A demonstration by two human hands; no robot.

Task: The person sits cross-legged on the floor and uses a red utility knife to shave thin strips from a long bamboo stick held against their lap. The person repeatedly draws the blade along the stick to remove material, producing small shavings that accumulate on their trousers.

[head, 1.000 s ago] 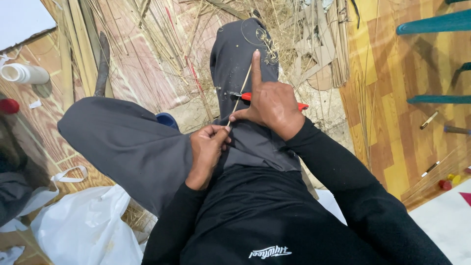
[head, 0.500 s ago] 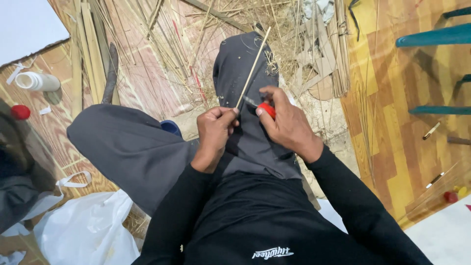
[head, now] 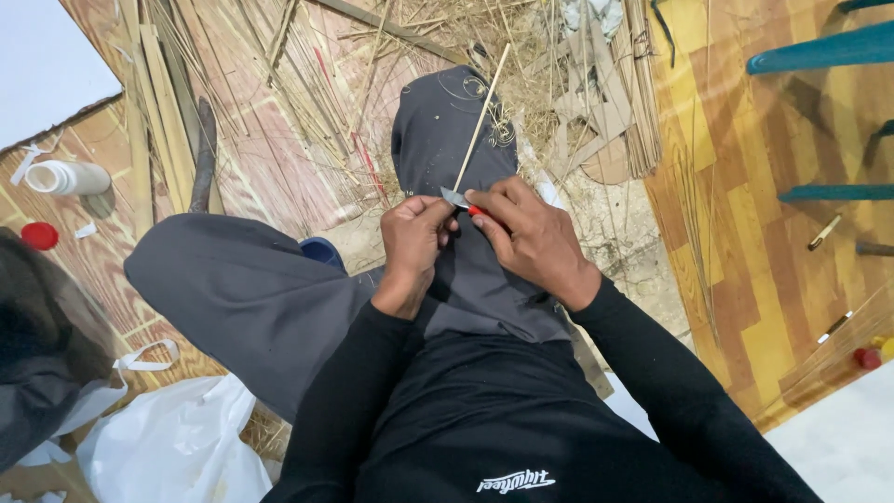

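**Hands close together on a thin stick and a small knife**

Since the earlier frame both hands have drawn nearer to each other over the raised knee, and the thin stick [head: 480, 116] now leans a little more to the right at its far end. Left hand [head: 414, 242] is curled shut around the near end of the stick, thumb and fingers pinching it just beside the blade. Right hand [head: 531, 237] is closed around a small knife [head: 458, 198] with a red handle; only a bit of red shows between the fingers, and the grey blade pokes out to the left, touching the stick where the two hands meet. From there the stick runs up and away, over the dark trouser leg [head: 447, 130].

Beyond the knee lies a heap of straw and split cane strips [head: 596, 102] on the patterned floor. At far left stand a white plastic bottle [head: 65, 177] on its side and a red cap [head: 39, 236] near it. A white plastic bag [head: 177, 442] lies near left, and teal bars [head: 819, 51] cross the far right.
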